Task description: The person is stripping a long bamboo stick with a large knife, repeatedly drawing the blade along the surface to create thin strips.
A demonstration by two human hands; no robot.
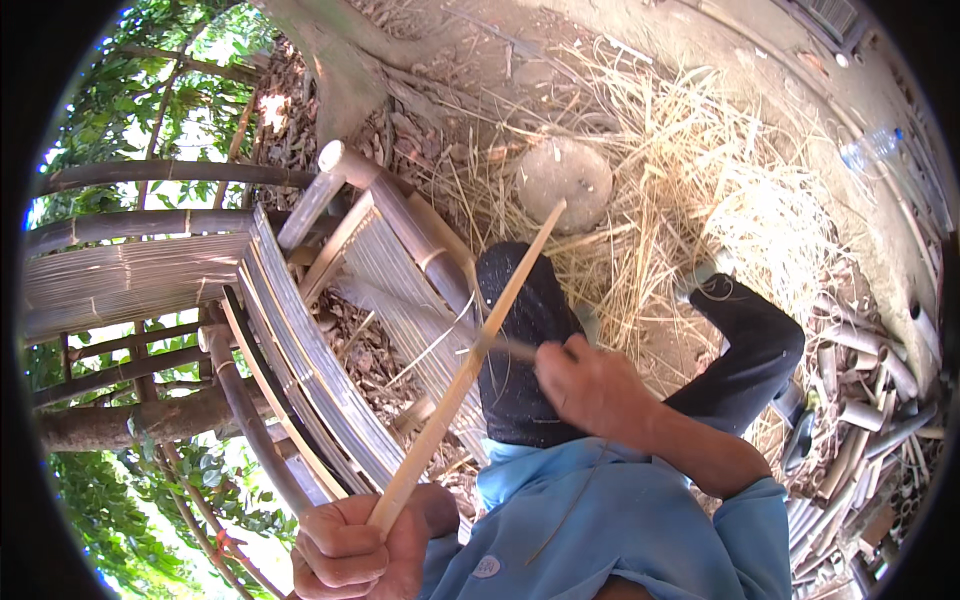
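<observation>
A long pale bamboo strip slants from the lower left up across my lap, its far end over my knee. My left hand is closed around its near end. In my right hand is a knife; its narrow blade meets the strip near the middle and is slightly blurred. My right fingers wrap the handle, which is mostly hidden. A thin curled shaving hangs off the strip's left side by the blade.
Left of me stands a bamboo bench with slatted parts. Ahead, a round stone slab lies beside a heap of straw-like shavings. Cut bamboo pieces pile up at right. A clear plastic bottle lies far right.
</observation>
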